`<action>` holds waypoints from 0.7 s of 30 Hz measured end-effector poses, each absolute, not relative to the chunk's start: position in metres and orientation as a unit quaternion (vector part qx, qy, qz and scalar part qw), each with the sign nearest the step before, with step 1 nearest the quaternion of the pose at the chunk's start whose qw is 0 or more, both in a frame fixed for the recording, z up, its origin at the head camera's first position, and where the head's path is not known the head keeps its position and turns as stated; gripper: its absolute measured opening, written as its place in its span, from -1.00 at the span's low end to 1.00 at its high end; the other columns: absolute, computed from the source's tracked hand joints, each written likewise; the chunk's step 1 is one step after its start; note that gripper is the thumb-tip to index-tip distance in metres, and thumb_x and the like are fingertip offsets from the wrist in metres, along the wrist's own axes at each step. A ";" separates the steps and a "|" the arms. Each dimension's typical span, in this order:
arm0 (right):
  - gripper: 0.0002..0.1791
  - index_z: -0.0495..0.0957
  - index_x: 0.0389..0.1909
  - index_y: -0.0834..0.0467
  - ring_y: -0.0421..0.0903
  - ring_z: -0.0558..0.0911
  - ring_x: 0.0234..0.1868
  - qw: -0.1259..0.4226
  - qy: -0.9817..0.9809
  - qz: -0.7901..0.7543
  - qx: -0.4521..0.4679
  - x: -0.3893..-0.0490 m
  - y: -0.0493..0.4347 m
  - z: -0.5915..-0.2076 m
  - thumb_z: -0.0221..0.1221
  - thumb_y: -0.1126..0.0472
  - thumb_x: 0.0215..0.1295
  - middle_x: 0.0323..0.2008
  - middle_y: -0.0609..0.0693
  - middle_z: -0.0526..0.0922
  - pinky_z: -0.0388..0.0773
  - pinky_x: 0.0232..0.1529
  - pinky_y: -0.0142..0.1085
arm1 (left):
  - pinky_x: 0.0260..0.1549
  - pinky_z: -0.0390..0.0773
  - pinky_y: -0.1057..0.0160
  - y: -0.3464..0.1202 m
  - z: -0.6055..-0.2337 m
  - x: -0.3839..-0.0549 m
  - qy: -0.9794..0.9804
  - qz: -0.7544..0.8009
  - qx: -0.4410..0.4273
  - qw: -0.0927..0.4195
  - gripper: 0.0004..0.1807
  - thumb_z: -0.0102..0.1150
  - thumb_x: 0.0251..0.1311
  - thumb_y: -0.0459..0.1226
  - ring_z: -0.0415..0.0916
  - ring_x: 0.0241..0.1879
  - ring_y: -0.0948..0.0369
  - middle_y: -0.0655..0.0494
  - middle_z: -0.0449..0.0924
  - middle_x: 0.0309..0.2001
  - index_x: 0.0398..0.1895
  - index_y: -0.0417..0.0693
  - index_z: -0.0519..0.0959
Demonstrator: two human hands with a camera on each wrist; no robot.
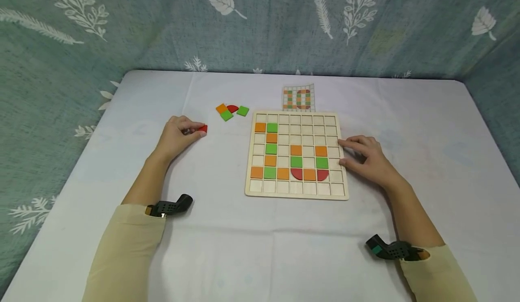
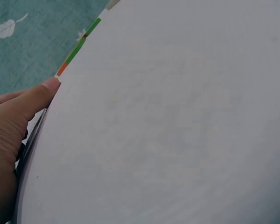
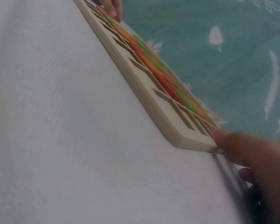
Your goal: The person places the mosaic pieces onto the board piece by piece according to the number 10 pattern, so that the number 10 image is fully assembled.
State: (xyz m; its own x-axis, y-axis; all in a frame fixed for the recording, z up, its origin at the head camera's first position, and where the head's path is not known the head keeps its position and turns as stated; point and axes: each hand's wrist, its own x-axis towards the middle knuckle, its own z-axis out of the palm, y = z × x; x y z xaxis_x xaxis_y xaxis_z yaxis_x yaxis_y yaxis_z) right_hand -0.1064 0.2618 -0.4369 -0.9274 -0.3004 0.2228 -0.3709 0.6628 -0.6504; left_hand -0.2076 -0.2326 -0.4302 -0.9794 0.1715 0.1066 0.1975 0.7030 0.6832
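My left hand pinches a small red tile between thumb and fingers, low over the table left of the board. Part of the tile is hidden by the fingertips; the left wrist view shows only the thumb and hand. A square wooden grid board lies flat, with orange and green square tiles and two red quarter-round tiles set in its cells. Thumb and index finger of my right hand touch the board's right edge, spread apart. In the right wrist view that thumb rests at the rim.
Beyond the left hand lies a loose group of tiles: an orange one, a red rounded one and two green ones. A printed pattern card lies behind the board. A white cloth covers the table.
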 end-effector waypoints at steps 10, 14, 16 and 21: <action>-0.49 0.53 0.11 0.25 0.12 0.31 0.06 0.049 -0.903 0.384 0.189 -0.109 0.263 -0.440 0.32 0.35 0.06 -0.01 0.20 0.49 0.09 0.03 0.04 | -0.33 0.18 0.26 -0.214 -0.433 -0.194 -0.925 -0.351 -0.139 0.047 -0.73 0.34 0.08 -0.22 0.17 -0.24 0.16 0.04 0.40 -0.42 -0.20 -0.21 0.69; -0.49 0.53 0.10 0.27 0.13 0.31 0.07 0.049 -0.902 0.386 0.185 -0.108 0.262 -0.440 0.33 0.35 0.05 -0.02 0.20 0.49 0.08 0.04 0.05 | -0.33 0.19 0.26 -0.203 -0.433 -0.191 -0.924 -0.339 -0.167 0.054 -0.76 0.35 0.05 -0.23 0.18 -0.24 0.19 0.09 0.39 -0.44 -0.22 -0.17 0.71; -0.49 0.53 0.10 0.27 0.13 0.31 0.07 0.050 -0.903 0.385 0.184 -0.108 0.262 -0.440 0.33 0.34 0.04 -0.02 0.20 0.49 0.08 0.05 0.05 | -0.32 0.20 0.26 -0.197 -0.432 -0.190 -0.923 -0.333 -0.184 0.061 -0.76 0.37 0.03 -0.22 0.18 -0.25 0.19 0.10 0.38 -0.46 -0.24 -0.16 0.71; -0.49 0.53 0.10 0.27 0.13 0.31 0.06 0.054 -0.903 0.383 0.185 -0.107 0.263 -0.439 0.33 0.35 0.04 -0.02 0.21 0.48 0.08 0.04 0.06 | -0.28 0.20 0.23 -0.181 -0.427 -0.187 -0.913 -0.338 -0.216 0.074 -0.75 0.40 -0.01 -0.26 0.18 -0.26 0.18 0.10 0.39 -0.47 -0.24 -0.16 0.71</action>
State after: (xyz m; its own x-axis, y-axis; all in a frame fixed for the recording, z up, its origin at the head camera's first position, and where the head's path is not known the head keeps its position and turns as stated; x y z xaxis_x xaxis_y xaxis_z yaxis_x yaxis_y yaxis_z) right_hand -0.1074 0.2628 -0.4395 -0.9254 -0.2934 0.2398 -0.3763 0.6376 -0.6722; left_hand -0.1873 -0.1813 -0.4270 -0.8953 0.3448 0.2821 0.4454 0.6780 0.5847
